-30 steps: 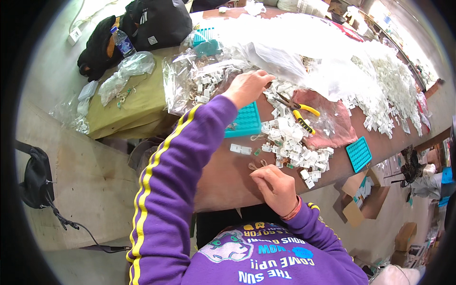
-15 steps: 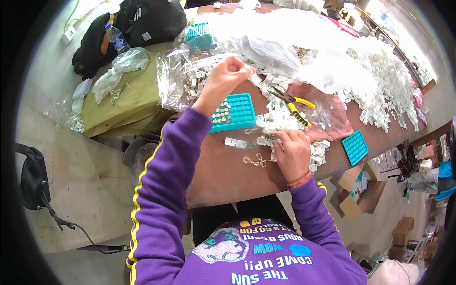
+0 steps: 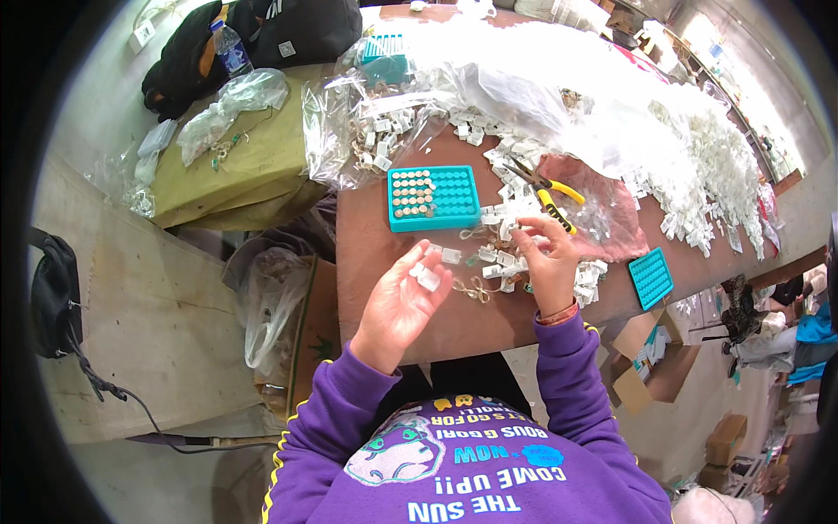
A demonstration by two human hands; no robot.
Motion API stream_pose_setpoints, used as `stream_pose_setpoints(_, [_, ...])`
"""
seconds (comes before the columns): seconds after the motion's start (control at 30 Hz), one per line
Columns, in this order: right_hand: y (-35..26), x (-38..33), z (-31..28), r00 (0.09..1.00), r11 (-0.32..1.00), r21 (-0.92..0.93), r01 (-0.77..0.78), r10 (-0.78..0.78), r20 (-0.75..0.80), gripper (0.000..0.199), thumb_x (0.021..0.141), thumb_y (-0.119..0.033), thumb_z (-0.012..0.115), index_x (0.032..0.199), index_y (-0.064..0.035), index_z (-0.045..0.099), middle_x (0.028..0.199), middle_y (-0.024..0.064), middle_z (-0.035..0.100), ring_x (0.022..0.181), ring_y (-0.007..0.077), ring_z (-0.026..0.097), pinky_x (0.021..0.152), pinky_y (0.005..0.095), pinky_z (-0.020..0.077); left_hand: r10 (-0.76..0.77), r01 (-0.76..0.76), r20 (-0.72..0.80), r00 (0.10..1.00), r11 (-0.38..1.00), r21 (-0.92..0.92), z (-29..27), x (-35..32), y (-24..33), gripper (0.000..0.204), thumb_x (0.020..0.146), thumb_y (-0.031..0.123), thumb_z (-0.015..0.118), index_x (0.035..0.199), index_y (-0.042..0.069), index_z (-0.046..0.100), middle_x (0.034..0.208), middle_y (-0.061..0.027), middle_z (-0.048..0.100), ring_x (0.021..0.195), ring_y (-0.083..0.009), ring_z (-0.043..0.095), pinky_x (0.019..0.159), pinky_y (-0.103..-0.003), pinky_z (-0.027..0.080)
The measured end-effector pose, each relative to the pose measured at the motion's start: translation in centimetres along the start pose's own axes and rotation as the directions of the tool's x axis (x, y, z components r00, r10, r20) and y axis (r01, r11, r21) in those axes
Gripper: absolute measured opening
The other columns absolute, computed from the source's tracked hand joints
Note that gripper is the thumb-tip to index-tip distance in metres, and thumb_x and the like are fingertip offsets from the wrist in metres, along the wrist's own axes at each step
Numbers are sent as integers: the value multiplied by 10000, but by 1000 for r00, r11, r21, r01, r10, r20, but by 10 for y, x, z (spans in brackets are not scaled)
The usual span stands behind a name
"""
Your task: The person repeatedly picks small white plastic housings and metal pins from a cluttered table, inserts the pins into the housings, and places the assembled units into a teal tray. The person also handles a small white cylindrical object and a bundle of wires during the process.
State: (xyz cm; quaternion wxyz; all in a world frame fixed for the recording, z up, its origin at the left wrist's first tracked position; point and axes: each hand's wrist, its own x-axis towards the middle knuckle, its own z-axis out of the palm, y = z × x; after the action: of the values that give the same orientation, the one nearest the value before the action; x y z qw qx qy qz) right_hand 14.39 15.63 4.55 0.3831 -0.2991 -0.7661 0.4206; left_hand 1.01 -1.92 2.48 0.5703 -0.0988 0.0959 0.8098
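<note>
My left hand [image 3: 398,306] is turned palm up above the near side of the table, with small white plastic pieces [image 3: 425,277] cradled in its curled fingers. My right hand [image 3: 550,266] is over the small pile of white pieces [image 3: 497,258], its thumb and forefinger closed in a pinch; what they hold is too small to make out. Beyond my left hand, a teal tray [image 3: 454,225] carries rows of small round metallic discs [image 3: 410,194] in its left half. A loop of pale cord [image 3: 472,291] lies between my hands.
Pliers with yellow-and-black handles [image 3: 559,210] rest by a reddish cloth [image 3: 611,231]. A second teal tray [image 3: 651,279] is at the table's right edge. A huge heap of white pieces [image 3: 698,175] and clear plastic bags [image 3: 332,131] occupy the far side. An open cardboard box [image 3: 633,389] stands below.
My left hand has come back from the far pile toward me and turned palm up, uncovering the disc tray. My right hand has risen slightly, its fingers now pinched.
</note>
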Motion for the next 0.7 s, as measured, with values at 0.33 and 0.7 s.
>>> stream_pose_setpoints(0.33, [-6, 3, 1, 912, 584, 701, -409, 264, 313, 234, 954, -147, 587, 1134, -4, 629, 920, 80, 684, 841, 141, 659, 749, 255, 511, 260, -224, 73, 963, 620, 752, 22, 3, -16, 222, 955, 166, 585, 1122, 20, 598, 783, 47, 520, 680, -34, 463, 629, -195, 397])
stream_pose_setpoints(0.7, [-33, -15, 7, 683, 435, 557, -707, 219, 697, 403, 939, -185, 618, 1281, -1, 513, 828, 66, 672, 684, 107, 650, 599, 199, 497, 140, -301, 267, 953, 500, 812, 22, 8, -23, 244, 956, 218, 602, 1117, 38, 633, 875, 36, 592, 728, -41, 487, 660, -196, 400])
